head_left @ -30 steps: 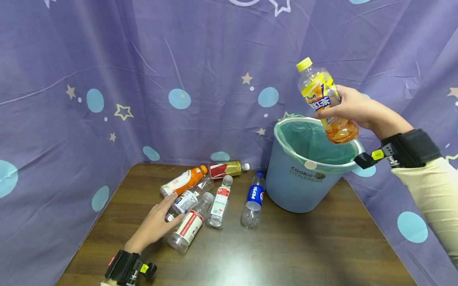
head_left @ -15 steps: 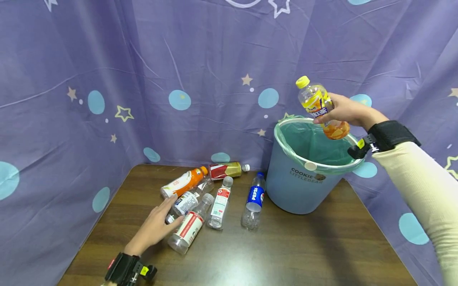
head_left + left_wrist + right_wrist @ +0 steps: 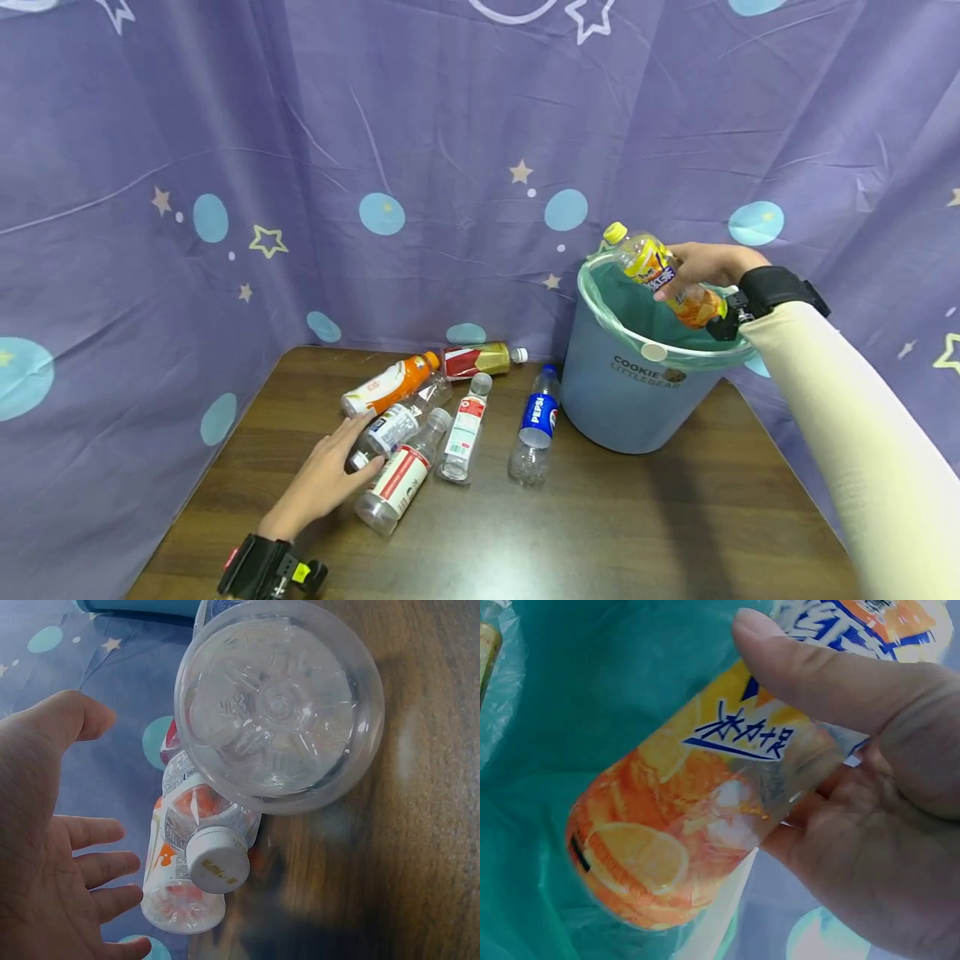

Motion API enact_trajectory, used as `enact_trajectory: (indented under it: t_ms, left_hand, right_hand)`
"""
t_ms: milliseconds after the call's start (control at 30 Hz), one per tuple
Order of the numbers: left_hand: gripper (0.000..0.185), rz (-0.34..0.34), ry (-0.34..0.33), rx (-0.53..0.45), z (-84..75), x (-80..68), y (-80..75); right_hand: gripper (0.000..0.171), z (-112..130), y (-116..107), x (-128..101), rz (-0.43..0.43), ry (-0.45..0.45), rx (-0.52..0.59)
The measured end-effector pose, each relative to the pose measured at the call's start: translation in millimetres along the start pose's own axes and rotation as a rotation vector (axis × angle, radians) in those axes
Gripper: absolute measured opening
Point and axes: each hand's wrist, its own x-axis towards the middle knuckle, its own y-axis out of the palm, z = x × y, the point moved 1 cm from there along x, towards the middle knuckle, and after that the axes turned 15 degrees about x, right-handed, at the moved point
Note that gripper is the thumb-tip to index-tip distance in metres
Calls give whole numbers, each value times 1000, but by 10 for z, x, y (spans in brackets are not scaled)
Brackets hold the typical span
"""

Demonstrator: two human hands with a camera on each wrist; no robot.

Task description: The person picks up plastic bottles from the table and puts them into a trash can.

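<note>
My right hand grips an iced tea bottle with a yellow cap, tilted over the mouth of a blue bin. In the right wrist view, thumb and fingers wrap the bottle's orange-and-yellow label, with the green bin liner behind. My left hand hovers at the left bottles, fingers spread and holding nothing. Closest to it are a clear bottle with a red-and-white label and a white-capped clear bottle. An orange-capped bottle lies just behind them.
Also lying on the wooden table are a red-and-gold bottle, a slim clear bottle and a Pepsi bottle. The bin stands at the back right, before a purple curtain.
My right hand has lowered the iced tea bottle, so its base now sits at the bin's opening and the bottle leans further over. The left hand stays in place.
</note>
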Motion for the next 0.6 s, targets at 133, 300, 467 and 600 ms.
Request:
enact_trajectory:
  t_ms: [133,300,467,600]
  left_hand:
    - [76,-5,-3,-3,-7,-2,-9]
    - [76,-4,-6,-6,-8,-14,-14]
    - [75,7,-11,-10,-12,-30,-20]
    - [74,11,-16,-12,-7,-42,-28]
  right_hand:
    - [71,-76,-15,34,79,63,-2]
    - [54,-136,9,62,116,129,-3]
    - [42,-170,72,66,144,141,-46]
    - [44,-164,112,51,161,131,-96]
